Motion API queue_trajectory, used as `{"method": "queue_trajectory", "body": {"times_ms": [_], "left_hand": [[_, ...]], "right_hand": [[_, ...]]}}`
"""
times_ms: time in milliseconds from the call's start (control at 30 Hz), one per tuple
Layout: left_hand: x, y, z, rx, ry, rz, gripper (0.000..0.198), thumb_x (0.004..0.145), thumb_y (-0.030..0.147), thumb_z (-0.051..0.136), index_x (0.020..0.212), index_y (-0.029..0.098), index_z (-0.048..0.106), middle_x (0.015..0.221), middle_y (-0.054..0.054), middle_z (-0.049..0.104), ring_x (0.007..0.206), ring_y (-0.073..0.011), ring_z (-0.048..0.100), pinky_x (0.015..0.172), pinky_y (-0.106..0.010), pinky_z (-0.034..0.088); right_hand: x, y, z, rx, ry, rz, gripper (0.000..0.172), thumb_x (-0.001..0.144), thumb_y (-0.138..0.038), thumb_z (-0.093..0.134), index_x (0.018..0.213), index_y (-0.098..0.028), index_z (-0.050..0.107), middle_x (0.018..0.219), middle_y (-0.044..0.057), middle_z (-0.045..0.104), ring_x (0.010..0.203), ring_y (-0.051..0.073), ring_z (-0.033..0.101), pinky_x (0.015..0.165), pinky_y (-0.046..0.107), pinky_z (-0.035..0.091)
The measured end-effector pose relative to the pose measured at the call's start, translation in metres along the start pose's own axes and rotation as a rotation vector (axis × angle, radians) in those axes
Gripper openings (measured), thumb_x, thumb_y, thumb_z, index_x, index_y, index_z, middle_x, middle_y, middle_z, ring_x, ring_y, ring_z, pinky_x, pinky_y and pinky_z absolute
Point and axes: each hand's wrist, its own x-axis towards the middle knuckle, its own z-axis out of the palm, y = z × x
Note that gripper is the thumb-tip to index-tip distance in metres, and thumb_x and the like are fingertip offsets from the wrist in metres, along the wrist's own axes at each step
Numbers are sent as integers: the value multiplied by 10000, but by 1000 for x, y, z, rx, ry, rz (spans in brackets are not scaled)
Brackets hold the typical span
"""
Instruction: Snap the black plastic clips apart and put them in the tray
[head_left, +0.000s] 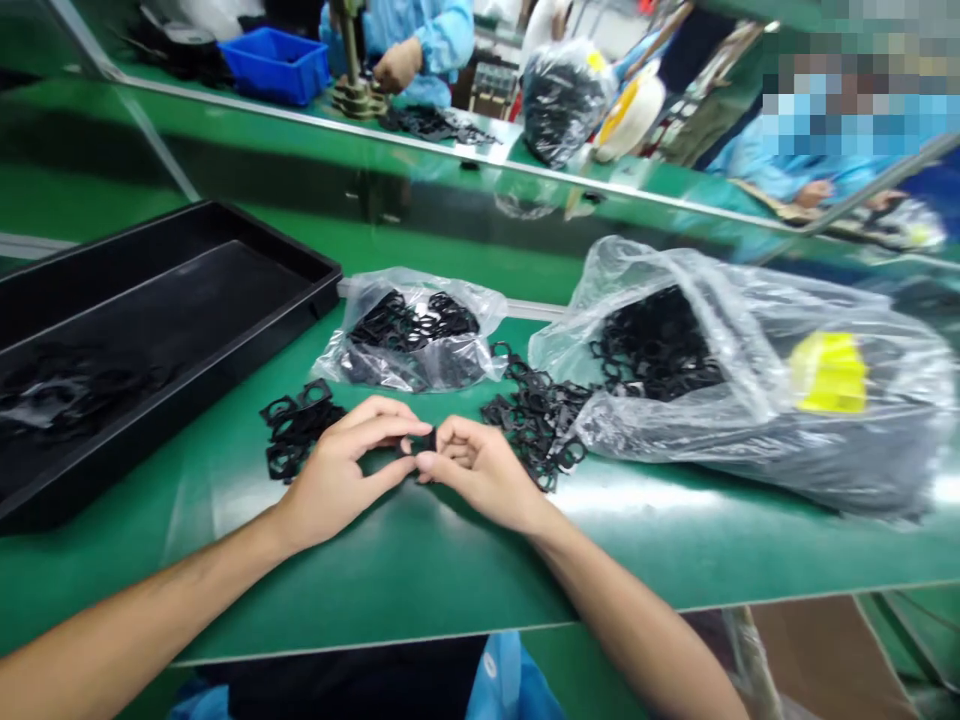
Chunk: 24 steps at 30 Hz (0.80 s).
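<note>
While the left hand (334, 475) and right hand (486, 472) pinch one black part (431, 439) above the desk (420, 585), a smaller pile (304, 428) lies left, a larger pile (534, 408) right; which is finished is unclear.

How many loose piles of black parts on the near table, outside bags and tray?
2: left pile just beyond the left hand, partly hidden by it; right pile between the right hand and the large clear bag. Others could be hidden behind the bags.

Fingers (446, 470) partly hide the black part (430, 440); the left edge crops the tray (187, 300).
</note>
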Motion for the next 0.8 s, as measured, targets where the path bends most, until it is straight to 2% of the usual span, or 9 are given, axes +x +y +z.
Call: {"method": "queue_trajectory", "body": {"times_ms": [233,367,533,667,800], "left_hand": [[-2,-3,1,79,3,74,240,872,215,702,1108,249,726,1036,-60,644,883,-156,676,823,-261,586],[-2,1,1,93,2,58,238,872,209,696,1104,254,731,1029,-55,652,922,-164,683,851,-266,588],[-2,5,2,-49,46,-83,263,856,253,710,1119,245,711,1082,-49,668,881,-143,699,830,-248,611],[1,2,2,-138,141,-245,156,831,309,727,933,194,702,863,-22,710,758,-142,714,727,-226,623],[1,0,3,-162,158,-279,149,803,306,744,874,186,690,793,-8,718,702,-137,714,685,-210,617]], "right_hand": [[-3,2,1,9,0,-10,422,764,-529,785,749,-194,528,683,-21,638,662,116,651,665,236,492],[-3,3,1,4,9,-15,439,771,-558,765,747,-192,524,685,-15,635,659,124,649,661,250,494],[-2,4,-2,27,20,-31,459,759,-570,772,745,-198,504,670,-20,626,657,130,652,667,256,498],[-1,5,-3,-8,48,-32,460,758,-563,780,744,-202,495,653,-16,643,653,140,660,662,259,489],[-2,5,-2,-62,47,-20,442,774,-539,777,741,-201,493,661,-5,665,655,140,660,646,249,475]]}}
